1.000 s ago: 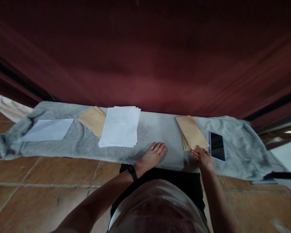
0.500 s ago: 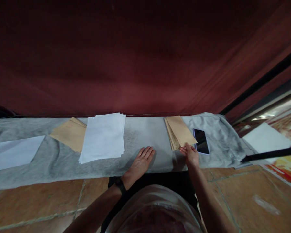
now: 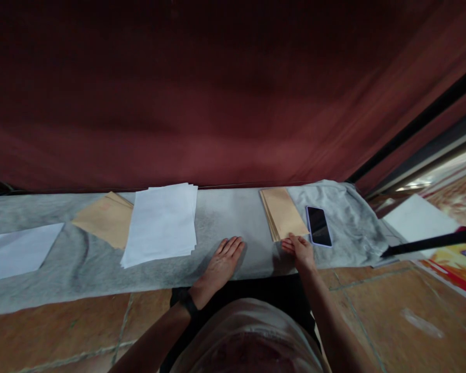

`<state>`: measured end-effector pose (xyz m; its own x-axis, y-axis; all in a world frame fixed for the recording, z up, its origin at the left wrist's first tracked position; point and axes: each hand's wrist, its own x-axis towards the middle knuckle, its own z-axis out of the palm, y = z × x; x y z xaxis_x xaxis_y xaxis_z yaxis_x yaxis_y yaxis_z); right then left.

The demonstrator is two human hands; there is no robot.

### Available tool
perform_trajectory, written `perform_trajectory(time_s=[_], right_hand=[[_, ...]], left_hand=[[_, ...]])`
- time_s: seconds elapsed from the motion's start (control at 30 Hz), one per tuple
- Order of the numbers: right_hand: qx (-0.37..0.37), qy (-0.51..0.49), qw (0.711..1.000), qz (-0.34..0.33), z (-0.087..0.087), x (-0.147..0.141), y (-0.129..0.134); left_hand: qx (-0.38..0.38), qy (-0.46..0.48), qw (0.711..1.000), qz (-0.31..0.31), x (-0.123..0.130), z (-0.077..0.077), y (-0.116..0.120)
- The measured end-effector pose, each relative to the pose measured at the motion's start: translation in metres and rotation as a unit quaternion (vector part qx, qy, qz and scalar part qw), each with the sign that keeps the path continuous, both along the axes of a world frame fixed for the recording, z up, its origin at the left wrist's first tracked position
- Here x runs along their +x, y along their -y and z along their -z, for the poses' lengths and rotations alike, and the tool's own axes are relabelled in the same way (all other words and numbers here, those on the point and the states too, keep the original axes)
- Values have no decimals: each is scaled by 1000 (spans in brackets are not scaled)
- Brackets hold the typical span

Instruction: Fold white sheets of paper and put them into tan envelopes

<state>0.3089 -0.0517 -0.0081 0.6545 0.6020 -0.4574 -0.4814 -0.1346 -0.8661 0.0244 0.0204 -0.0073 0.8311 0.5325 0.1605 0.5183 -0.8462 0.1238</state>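
We see our two hands well apart: our left hand (image 3: 224, 261) lies flat, palm down with fingers extended, on the soft grey plush cloth (image 3: 229, 212), while our right hand (image 3: 302, 253) sits at the near edge of a slim stack of tan rectangular paper envelopes (image 3: 282, 208). Our right thumb overlaps the top envelope's near edge, with the fingers along and below it; we cannot tell whether they grip the paper. The stack lies on the cloth ahead of the right hand, its layers slightly fanned on the left side. A black wristband (image 3: 188, 303) circles our left wrist. Just right of the stack rests a dark-screened phone in a pale lilac case (image 3: 319, 226). Farther left, we find a thick, uneven pile of white paper sheets (image 3: 161, 223), then a fanned group of tan paper pieces (image 3: 106, 218) meeting its left edge, and a flat white paper sheet (image 3: 21, 252) near the frame's left side. Beyond the cloth hangs a dark red fabric wall (image 3: 217, 134); beneath us spreads a brown tiled floor (image 3: 77, 329)
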Motion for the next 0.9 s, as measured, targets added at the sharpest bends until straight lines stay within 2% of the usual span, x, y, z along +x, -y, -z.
perform_trajectory(time_s=[0.17,0.27,0.37,0.5,0.67,0.8,0.9], right_hand=[[-2,-2,1000,-15,-1,0,1],[-6,-7,1000,-25,-2,0,2],[-11,-12,999,-35,-4,1,2],[-43,-26,997,-67,-11,4,4],[-82,-34,989,-120,-14,5,12],[-73,4,986,-149,-7,1,17],[-76,48,983,-160,0,-4,15]], left_hand=[[6,63,997,-43,-17,-1,-2],[40,87,986,-134,-38,-3,-8],[72,97,962,-246,-64,-5,-17],[70,61,930,-355,-98,-3,-27],[51,-19,936,-347,-119,-1,-33],[60,-71,936,-340,-116,-7,-33],[38,-101,941,-321,-112,-14,-34]])
